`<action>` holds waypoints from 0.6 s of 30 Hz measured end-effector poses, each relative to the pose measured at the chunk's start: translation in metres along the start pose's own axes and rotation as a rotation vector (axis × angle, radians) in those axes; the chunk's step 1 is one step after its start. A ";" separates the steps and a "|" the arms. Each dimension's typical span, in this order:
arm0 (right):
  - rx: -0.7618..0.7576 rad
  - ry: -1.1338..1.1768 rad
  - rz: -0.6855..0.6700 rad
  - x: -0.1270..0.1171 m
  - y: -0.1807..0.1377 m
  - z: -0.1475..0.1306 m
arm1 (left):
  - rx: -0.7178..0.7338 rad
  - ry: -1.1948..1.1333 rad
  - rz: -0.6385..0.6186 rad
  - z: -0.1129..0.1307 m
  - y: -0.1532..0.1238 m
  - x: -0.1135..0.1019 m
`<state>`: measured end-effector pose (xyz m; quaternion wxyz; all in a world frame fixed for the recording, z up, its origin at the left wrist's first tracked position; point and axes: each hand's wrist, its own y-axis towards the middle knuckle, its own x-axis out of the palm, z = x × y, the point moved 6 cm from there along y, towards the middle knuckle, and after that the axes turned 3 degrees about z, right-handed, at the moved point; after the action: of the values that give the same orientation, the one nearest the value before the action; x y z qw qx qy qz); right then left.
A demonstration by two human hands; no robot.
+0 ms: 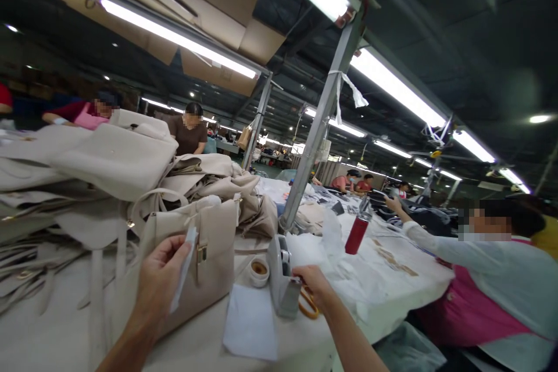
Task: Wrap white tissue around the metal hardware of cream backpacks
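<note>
A white sheet (pixel 250 325) lies nearest on the table (pixel 300 346). The left hand (pixel 163 270) is closed, pinching a folded pale slip (pixel 185 270) in front of an upright beige handbag (pixel 218 256). The right hand (pixel 318 285) is curled at the front end of a tape dispenser (pixel 278 288); whether it grips tape cannot be told. Orange-handled scissors (pixel 311 316) lie beside it. Beyond stand a red bottle (pixel 356 235) and piled beige bags (pixel 117 160).

There is one upright beige bag (pixel 218 247) with a gold-coloured clasp (pixel 201 254), one pale-grey tape dispenser (pixel 281 290), one small round white tub (pixel 259 282), one red cylindrical bottle (pixel 357 235) and one pair of orange-handled scissors (pixel 310 315)
</note>
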<state>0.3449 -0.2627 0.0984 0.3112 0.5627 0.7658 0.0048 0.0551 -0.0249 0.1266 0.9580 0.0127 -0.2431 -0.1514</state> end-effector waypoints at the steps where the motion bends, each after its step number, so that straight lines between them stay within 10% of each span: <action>1: 0.032 0.000 -0.020 -0.001 -0.001 0.002 | 0.006 -0.004 0.000 0.000 0.000 0.000; 11: 0.203 -0.098 -0.121 -0.010 -0.069 0.047 | 0.142 0.136 0.019 -0.003 -0.001 -0.001; 14: 0.139 0.058 -0.328 0.013 -0.071 0.000 | 0.240 0.216 0.022 -0.006 -0.007 -0.001; 18: -0.065 0.319 -0.685 0.054 -0.075 -0.132 | 0.411 0.328 0.099 -0.005 -0.013 0.000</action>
<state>0.2071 -0.1985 0.1526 0.1894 0.2561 0.9478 0.0123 0.0539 -0.0379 0.1205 0.9682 0.2195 -0.1104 -0.0478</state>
